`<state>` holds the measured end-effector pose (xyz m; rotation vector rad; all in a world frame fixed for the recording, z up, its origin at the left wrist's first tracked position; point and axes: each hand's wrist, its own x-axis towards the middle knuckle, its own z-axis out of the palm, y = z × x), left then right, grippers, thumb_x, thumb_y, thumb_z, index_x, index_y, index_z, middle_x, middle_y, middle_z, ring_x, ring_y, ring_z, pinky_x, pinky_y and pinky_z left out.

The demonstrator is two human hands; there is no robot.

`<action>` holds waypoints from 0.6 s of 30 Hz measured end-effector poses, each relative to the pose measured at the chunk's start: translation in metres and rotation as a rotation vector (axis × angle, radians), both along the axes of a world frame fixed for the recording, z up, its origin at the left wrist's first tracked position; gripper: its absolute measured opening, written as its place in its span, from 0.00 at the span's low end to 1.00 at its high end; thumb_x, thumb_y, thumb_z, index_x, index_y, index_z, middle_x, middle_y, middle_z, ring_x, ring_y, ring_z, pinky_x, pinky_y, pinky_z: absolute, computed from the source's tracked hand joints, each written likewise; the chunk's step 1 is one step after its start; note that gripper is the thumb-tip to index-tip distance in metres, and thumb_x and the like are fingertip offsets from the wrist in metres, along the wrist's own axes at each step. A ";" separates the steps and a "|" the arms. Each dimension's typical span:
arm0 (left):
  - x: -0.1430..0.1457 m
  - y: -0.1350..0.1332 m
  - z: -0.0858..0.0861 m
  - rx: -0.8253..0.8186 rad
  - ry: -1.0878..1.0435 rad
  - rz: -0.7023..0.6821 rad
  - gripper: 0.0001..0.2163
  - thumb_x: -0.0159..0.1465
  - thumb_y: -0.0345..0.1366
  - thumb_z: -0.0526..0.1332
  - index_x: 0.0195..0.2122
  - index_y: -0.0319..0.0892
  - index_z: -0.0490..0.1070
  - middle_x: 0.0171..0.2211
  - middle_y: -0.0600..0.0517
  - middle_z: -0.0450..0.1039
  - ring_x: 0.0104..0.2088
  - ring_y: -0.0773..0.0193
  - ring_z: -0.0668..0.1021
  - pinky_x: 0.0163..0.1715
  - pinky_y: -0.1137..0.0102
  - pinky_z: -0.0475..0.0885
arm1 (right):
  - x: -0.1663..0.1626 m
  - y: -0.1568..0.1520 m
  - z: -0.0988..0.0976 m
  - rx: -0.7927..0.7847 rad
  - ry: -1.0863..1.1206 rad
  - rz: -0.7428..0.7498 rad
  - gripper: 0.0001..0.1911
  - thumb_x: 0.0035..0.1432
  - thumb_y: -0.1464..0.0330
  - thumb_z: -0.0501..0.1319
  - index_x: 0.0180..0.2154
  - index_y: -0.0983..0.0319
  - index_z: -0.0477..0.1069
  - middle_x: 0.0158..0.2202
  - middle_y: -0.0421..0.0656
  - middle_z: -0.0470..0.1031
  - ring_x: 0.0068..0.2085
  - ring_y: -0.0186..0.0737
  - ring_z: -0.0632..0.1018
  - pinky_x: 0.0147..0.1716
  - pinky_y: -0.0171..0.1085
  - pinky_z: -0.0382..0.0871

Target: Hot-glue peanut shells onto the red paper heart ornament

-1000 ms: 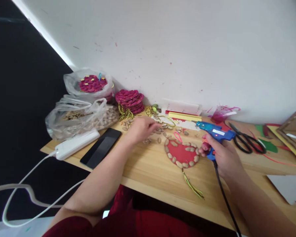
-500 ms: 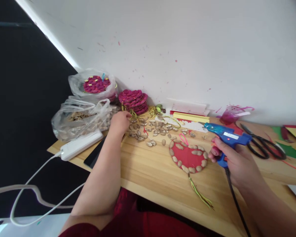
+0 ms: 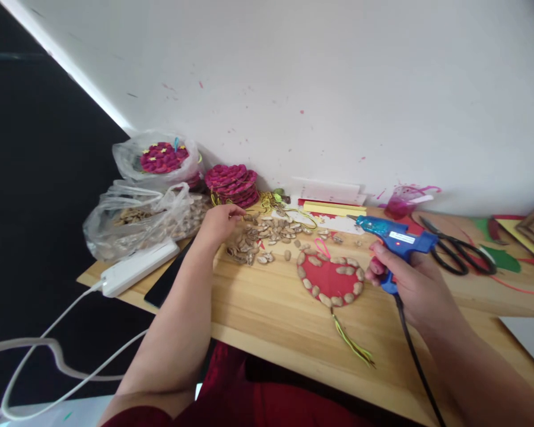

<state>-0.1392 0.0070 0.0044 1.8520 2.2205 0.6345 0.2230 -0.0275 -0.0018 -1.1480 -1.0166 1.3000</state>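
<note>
Right hand (image 3: 412,281): closed around the handle of a blue glue gun (image 3: 376,224). The nozzle points left, toward a yellow strip (image 3: 333,209) near the wall; a small red light shows on the gun's side. A black cord (image 3: 410,344) runs down from the handle.

Left hand (image 3: 222,224): held at the far left edge of a spread of loose peanut shells (image 3: 273,228), fingers bent. Whether they grip anything cannot be told from here.

The red heart (image 3: 327,277) lies flat on the wooden table (image 3: 258,302), between the loose shells and the glue gun. Peanuts line its border, with a few more inside the upper edge. A pink loop (image 3: 318,242) stands at its top; a yellow-green tassel (image 3: 351,339) trails from its lower tip.

Left side: a plastic bag (image 3: 129,237) of peanuts, a white power strip (image 3: 140,268) before it, and a dark phone (image 3: 162,287) partly hidden by the forearm. A stack of purple coils (image 3: 231,185) sits behind the left hand.

Right side: scissors (image 3: 445,238), lying just beyond the gun.
</note>
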 end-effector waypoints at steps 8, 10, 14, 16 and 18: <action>0.007 0.000 -0.003 -0.091 -0.050 -0.159 0.13 0.59 0.36 0.69 0.45 0.45 0.84 0.37 0.51 0.84 0.37 0.59 0.82 0.41 0.69 0.73 | 0.002 0.003 -0.007 -0.028 -0.022 0.011 0.24 0.42 0.54 0.80 0.29 0.60 0.72 0.20 0.36 0.70 0.22 0.33 0.74 0.19 0.28 0.68; 0.008 0.000 -0.004 -0.116 -0.057 -0.198 0.12 0.56 0.36 0.71 0.41 0.45 0.84 0.35 0.52 0.84 0.34 0.59 0.81 0.37 0.70 0.72 | 0.002 0.004 -0.007 -0.030 -0.029 0.022 0.24 0.42 0.53 0.80 0.29 0.60 0.72 0.20 0.36 0.70 0.22 0.33 0.74 0.19 0.28 0.68; 0.010 0.001 -0.006 -0.101 -0.071 -0.208 0.05 0.56 0.35 0.70 0.34 0.44 0.83 0.34 0.52 0.83 0.33 0.60 0.80 0.35 0.70 0.71 | 0.001 0.003 -0.008 -0.033 -0.037 0.029 0.24 0.43 0.53 0.80 0.29 0.60 0.72 0.20 0.36 0.70 0.23 0.33 0.74 0.19 0.28 0.68; 0.012 0.000 -0.004 -0.055 -0.086 -0.193 0.04 0.57 0.34 0.67 0.33 0.44 0.82 0.35 0.51 0.83 0.36 0.60 0.80 0.38 0.69 0.72 | 0.001 0.003 -0.008 -0.038 -0.034 0.028 0.24 0.42 0.54 0.80 0.29 0.60 0.73 0.20 0.36 0.70 0.22 0.33 0.74 0.19 0.28 0.67; 0.015 -0.001 -0.003 -0.001 -0.110 -0.169 0.05 0.60 0.35 0.65 0.36 0.43 0.80 0.37 0.50 0.83 0.36 0.60 0.80 0.39 0.69 0.72 | 0.002 0.003 -0.008 -0.045 -0.030 0.036 0.24 0.42 0.54 0.80 0.29 0.61 0.73 0.20 0.36 0.70 0.22 0.33 0.74 0.19 0.28 0.67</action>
